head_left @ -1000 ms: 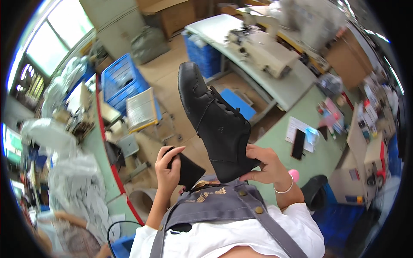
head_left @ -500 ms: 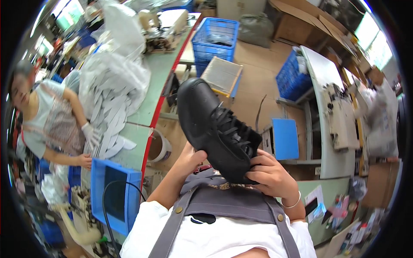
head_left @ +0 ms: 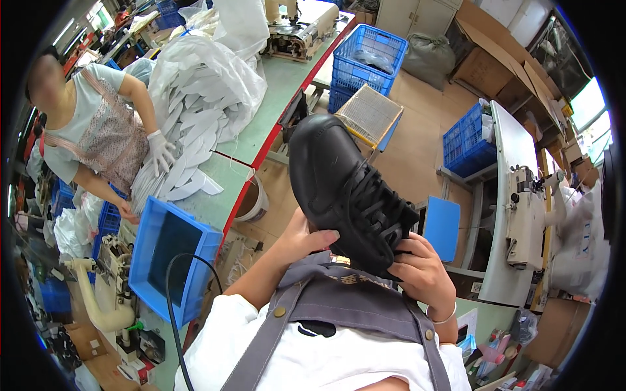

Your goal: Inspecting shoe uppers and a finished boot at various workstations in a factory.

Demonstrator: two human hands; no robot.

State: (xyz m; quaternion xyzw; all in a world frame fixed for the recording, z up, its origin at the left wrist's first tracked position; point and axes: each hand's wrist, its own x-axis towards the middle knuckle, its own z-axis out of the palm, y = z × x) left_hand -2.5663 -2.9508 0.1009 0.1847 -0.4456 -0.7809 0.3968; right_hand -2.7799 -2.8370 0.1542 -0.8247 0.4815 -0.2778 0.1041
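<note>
A black lace-up shoe (head_left: 329, 176) is held up in front of my chest, its toe pointing away and to the left, its laces facing right. My left hand (head_left: 306, 238) grips the near left side, with the thumb along the lower edge and the fingers hidden beneath. At the heel end, my right hand (head_left: 420, 270) is closed around the collar with bent fingers. The black laces (head_left: 375, 202) are threaded through the eyelets. Both hands are shut on this one shoe, which hides its own sole.
Left stands a green table (head_left: 248, 124) with a red edge, bearing grey cut pieces (head_left: 195, 140) and a blue bin (head_left: 212, 238). A co-worker's gloved hand (head_left: 160, 151) touches the pieces. Ahead are blue crates (head_left: 368, 55); right, a sewing machine (head_left: 525, 218) on a white table.
The view has swung left, so the surroundings appear shifted right. The shoe has turned slightly, showing more of its laces, and stays in both hands. The co-worker's gloved hand remains by the grey pieces.
</note>
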